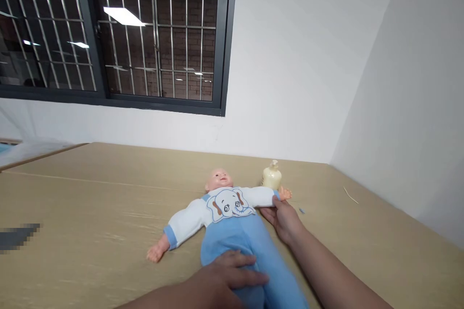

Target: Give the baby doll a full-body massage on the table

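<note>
Doll (232,222) in blue-and-white suit, face up on wooden table (90,212), arms spread; left hand (232,275) flat, fingers spread over its legs; right hand (284,219) at its sleeve cuff, fingers seemingly pinching it, grip partly hidden; cream bottle (271,177) just behind.

A light wood-grain counter (90,193) stretches wide, meeting plain white walls (290,58) at a corner on the right. A cream-coloured pump bottle (271,176) stands upright near the far edge. Above, a dark-framed window (108,34) with metal bars reflects ceiling lights. A thin pale sliver (350,195) and a small blue speck (301,211) lie on the counter to the right.
</note>
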### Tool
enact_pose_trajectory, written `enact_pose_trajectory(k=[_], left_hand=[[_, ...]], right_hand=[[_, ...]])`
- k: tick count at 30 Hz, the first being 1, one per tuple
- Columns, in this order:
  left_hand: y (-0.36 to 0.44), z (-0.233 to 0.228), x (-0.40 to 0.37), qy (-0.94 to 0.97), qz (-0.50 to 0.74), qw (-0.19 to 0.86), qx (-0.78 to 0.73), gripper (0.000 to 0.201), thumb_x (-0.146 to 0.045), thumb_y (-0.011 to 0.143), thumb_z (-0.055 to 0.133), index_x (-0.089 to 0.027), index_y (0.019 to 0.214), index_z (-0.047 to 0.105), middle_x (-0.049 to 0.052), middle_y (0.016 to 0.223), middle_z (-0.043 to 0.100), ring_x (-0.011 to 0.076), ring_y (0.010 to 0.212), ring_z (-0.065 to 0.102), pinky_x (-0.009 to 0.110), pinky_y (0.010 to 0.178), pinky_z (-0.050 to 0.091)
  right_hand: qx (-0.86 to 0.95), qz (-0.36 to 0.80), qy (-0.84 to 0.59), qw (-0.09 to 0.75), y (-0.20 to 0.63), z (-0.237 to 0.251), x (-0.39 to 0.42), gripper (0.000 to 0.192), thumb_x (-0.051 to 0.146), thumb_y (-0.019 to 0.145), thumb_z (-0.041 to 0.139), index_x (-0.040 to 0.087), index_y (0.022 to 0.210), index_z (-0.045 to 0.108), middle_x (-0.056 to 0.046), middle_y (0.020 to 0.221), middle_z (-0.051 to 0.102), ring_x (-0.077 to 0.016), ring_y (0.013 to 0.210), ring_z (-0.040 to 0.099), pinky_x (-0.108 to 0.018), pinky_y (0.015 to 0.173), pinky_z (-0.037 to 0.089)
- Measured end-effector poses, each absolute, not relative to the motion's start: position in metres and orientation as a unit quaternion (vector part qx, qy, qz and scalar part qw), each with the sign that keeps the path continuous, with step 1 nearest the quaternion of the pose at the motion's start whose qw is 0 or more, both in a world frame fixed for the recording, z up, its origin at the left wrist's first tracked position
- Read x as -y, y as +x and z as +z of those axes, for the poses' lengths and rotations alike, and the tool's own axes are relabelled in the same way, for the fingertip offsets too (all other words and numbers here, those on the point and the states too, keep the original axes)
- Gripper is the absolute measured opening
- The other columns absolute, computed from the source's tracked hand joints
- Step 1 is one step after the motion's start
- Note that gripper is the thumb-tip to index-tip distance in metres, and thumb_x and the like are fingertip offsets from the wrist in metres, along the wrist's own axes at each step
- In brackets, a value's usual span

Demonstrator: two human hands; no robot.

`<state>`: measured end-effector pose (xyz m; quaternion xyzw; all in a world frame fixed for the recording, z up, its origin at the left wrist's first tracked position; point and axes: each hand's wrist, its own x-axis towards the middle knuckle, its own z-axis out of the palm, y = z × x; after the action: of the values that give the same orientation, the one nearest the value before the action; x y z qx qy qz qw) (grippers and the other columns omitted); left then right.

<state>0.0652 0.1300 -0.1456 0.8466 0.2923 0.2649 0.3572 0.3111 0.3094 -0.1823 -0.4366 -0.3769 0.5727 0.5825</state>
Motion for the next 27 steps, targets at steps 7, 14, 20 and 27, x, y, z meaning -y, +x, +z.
enact_pose_trajectory(k=[7,14,20,27], left_hand=[[0.061,-0.152,-0.139,0.872,0.245,0.334,-0.260,0.041,-0.048,0.070,0.086,-0.047,0.110,0.077,-0.007,0.148,0.056,0.0342,0.146,0.038,0.047,0.122,0.029],[0.062,-0.128,-0.125,0.851,0.331,0.262,-0.314,0.028,-0.038,0.074,0.083,-0.029,0.100,0.080,0.005,0.160,0.040,0.0362,0.151,0.028,0.049,0.121,0.028],[0.057,-0.116,-0.125,0.774,0.418,0.284,-0.381,0.026,-0.021,0.076,0.077,-0.026,0.102,0.078,0.010,0.156,0.044,0.0355,0.151,0.029,0.053,0.120,0.028],[0.030,-0.118,-0.169,0.663,0.501,0.406,-0.380,0.032,-0.023,0.071,0.083,-0.022,0.103,0.077,0.012,0.139,0.062,0.0335,0.134,0.053,0.052,0.118,0.034]], right_hand=[[0.399,0.555,-0.437,0.584,0.304,-0.176,-0.301,0.045,0.045,0.087,0.066,0.024,0.123,0.052,-0.011,0.115,0.073,-0.0276,0.101,0.075,-0.046,0.087,0.062],[0.671,0.308,-0.440,0.511,0.285,-0.160,-0.264,0.089,0.047,0.077,0.078,0.026,0.150,0.032,-0.014,0.141,0.058,-0.0313,0.125,0.062,-0.048,0.099,0.057],[0.821,0.089,-0.386,0.410,0.280,-0.161,-0.248,0.085,0.036,0.091,0.060,0.029,0.162,0.014,-0.011,0.166,0.026,-0.0336,0.153,0.027,-0.059,0.119,0.035],[0.873,-0.019,-0.343,0.347,0.274,-0.159,-0.243,0.070,0.020,0.091,0.051,0.033,0.157,0.034,-0.004,0.169,0.017,-0.0353,0.154,0.022,-0.062,0.119,0.033]])
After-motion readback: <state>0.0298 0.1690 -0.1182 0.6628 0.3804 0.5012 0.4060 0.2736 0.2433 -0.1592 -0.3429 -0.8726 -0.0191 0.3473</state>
